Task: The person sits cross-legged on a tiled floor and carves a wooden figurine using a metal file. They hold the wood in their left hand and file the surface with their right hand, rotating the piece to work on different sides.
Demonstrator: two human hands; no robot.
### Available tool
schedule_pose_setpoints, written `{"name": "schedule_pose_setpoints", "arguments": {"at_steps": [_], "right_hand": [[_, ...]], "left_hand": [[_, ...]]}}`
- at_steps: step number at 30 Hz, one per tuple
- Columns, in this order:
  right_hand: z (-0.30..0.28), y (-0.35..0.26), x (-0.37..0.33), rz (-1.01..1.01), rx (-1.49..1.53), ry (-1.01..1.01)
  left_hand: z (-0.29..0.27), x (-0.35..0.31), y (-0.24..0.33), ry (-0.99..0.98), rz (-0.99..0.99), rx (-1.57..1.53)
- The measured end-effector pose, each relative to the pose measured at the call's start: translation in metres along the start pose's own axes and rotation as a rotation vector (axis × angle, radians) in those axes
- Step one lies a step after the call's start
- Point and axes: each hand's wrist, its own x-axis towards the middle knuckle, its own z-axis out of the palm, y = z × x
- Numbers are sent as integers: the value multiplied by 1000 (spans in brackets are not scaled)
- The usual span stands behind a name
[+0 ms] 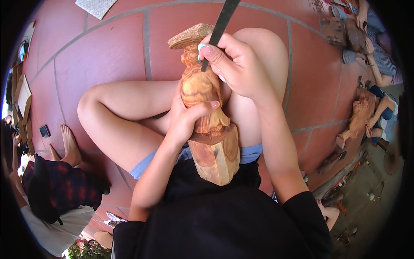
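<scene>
A carved wooden figure [199, 90] with striped orange grain lies along my lap, its uncut block base [214, 157] toward my body and a rough bark-edged top [189, 36] at the far end. My left hand [183, 116] is wrapped round the figure's middle from the left, thumb across the front. Above it on the right, my right hand [241, 69] pinches a dark flat metal strip [225, 18]. The strip's lower end meets or hovers just over the figure below its carved head; contact is hard to tell. Its upper end runs out of the picture.
Red tiles [108, 56] cover the floor around my crossed legs. To the left sit a person in a plaid garment [58, 183] and a phone [45, 131]. On the right, other people handle wood carvings [360, 114]. A whitish sheet [95, 6] lies at the far edge.
</scene>
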Motion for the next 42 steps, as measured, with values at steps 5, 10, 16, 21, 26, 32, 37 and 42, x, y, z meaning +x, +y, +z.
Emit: {"name": "schedule_pose_setpoints", "arguments": {"at_steps": [5,10,16,21,26,32,37,42], "right_hand": [[-1,16,1,-262,-126,-107],[-4,4,-1,-16,1,-19],[-6,7,-3,-43,-36,-177],[-2,2,-4,-62,-43,-82],[-3,8,-10,-111,18,-53],[-5,12,-12,-242,-271,-66],[0,13,-9,-290,-168,15],[-4,12,-12,-309,-126,-43]], "left_hand": [[-7,2,-7,-31,-18,-10],[-7,2,-6,-44,-33,-15],[-9,1,-7,-61,-24,-26],[-12,-1,-10,-67,-40,-42],[-14,-1,-12,-70,-40,-28],[-16,2,-11,-84,-47,-23],[-12,1,-9,-69,-63,0],[-10,1,-8,-61,-34,0]]}}
